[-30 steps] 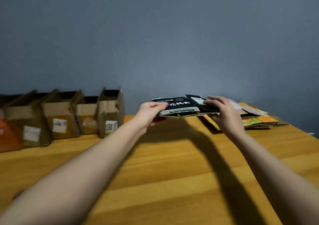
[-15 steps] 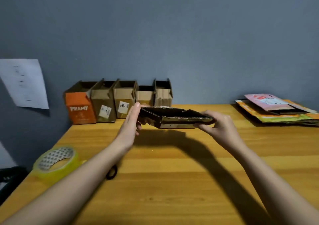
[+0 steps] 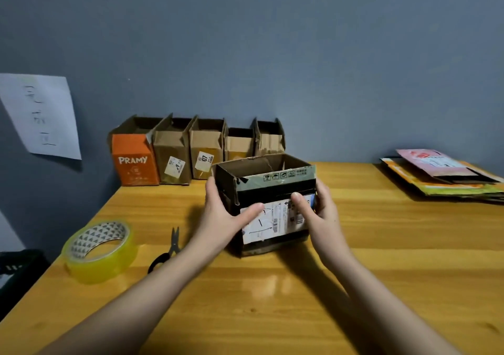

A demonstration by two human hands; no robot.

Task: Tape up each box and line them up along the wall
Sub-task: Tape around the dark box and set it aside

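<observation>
We hold the black box (image 3: 268,207) at frame centre, standing upright on the table (image 3: 381,286) with its top open. The left hand (image 3: 221,213) grips the left corner, thumb lying across the white label; the right hand (image 3: 317,213) grips the right edge, thumb pressed on the front face. The remaining fingers wrap behind the box and cannot be seen.

Risk: squeezing the thin walls may fold the box flat again. Releasing one hand to reach the tape may let it lean or slide on the glossy surface.

The tape roll (image 3: 99,251) and scissors (image 3: 166,249) lie at lower left, just beside the left forearm. Five open boxes (image 3: 196,153) stand along the wall (image 3: 272,54), directly behind. Flattened cartons (image 3: 441,174) are stacked at right. A paper sheet (image 3: 41,114) hangs at left.
</observation>
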